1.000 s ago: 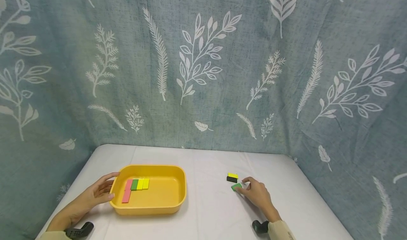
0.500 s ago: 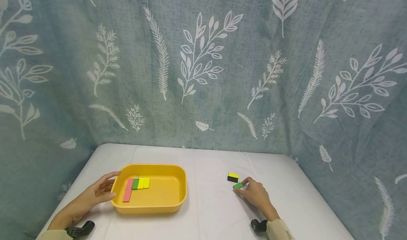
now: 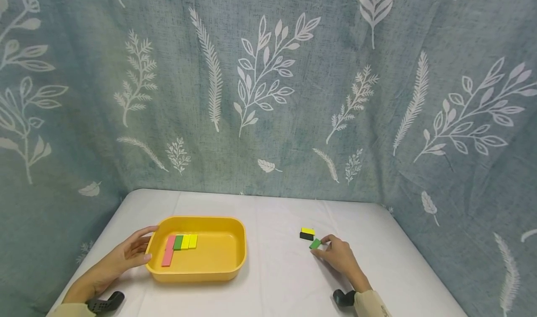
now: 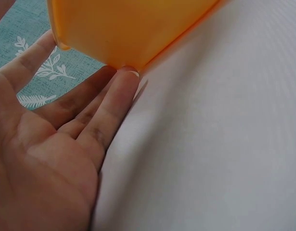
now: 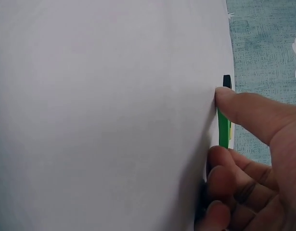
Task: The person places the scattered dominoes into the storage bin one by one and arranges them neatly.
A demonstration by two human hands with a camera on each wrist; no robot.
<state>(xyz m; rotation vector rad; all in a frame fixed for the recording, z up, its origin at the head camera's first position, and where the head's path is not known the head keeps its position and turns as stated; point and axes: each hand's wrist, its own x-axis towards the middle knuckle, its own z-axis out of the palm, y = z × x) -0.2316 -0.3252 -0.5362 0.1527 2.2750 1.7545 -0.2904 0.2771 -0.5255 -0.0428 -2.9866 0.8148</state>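
My left hand rests against the left end of the yellow tray, thumb and fingers spread along its wall. In the left wrist view, the fingertips touch the tray's outer side near its base. Over on the right, my right hand pinches a flat green block between thumb and fingertip. The right wrist view shows this green block edge-on between the thumb and a finger, the other fingers curled below. Just behind it lie a black block and a yellow block.
Inside the tray, two pink blocks form a column at the left. A green block and two yellow blocks stand in a row beside it. White cloth covers the table, with a patterned curtain behind.
My right fingers have taken hold of the green block and turned it, with its far end angled more upward to the right. The left hand and the tray have stayed put.
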